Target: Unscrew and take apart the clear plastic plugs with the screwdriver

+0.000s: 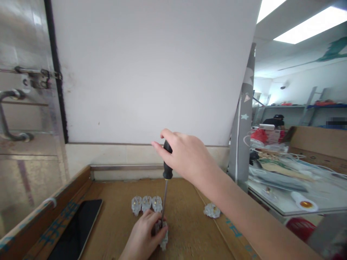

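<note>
My right hand (187, 155) grips the black handle of a screwdriver (166, 180), which stands nearly upright with its tip down. The tip rests in a clear plastic plug (163, 236) that my left hand (143, 236) pinches against the brown cardboard surface (119, 224). Just behind my left hand, three more clear plugs (146, 203) lie in a row. Another clear plug (211, 210) lies alone to the right, under my right forearm.
A black phone (78, 225) lies flat at the left inside the cardboard box's raised edge (40, 216). A white wall stands behind. To the right, a cluttered table (292, 180) holds cables and parts; a person sits far back.
</note>
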### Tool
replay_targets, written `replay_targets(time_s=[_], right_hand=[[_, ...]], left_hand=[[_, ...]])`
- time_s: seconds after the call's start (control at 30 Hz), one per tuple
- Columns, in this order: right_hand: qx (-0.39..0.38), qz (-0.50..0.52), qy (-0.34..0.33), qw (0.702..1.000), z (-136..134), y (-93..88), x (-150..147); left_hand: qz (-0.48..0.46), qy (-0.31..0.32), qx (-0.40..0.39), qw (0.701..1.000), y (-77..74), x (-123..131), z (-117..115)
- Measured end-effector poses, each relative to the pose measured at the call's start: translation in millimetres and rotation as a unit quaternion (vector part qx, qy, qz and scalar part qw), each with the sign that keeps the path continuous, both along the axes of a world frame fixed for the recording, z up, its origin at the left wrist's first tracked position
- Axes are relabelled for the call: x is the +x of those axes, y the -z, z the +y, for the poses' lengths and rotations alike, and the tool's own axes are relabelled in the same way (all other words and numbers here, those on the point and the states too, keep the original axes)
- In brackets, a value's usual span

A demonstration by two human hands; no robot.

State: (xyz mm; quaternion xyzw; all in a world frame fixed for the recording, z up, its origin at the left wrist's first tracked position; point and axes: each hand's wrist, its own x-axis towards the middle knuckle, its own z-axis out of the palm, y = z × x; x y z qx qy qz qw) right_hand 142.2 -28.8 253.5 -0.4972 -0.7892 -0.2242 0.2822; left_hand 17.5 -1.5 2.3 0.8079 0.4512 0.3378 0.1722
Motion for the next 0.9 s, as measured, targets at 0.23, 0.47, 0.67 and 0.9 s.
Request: replay_targets(time_s=[0.23,0.47,0.67,0.9], right_hand=[[-0.141,0.08,-0.215,0.963,-3,-0.6,2],[-0.003,0.017,-0.021,1.0,0,1.0,-2],[-0.165,0.104,-0.234,0.953,-2,2.6,4],[0.074,0.003,0.071,0.995,-2,11.3,-7]], left_hand=[[0.015,0.007,0.022,1.0,1.7,-2,1],[0.037,-0.011,0.027,0.999,3.8,-3,1],[0.024,0.005,0.055,0.998,7.1,-5,2],[0.025,0.009,0.051,0.998,5.6,-5,3]])
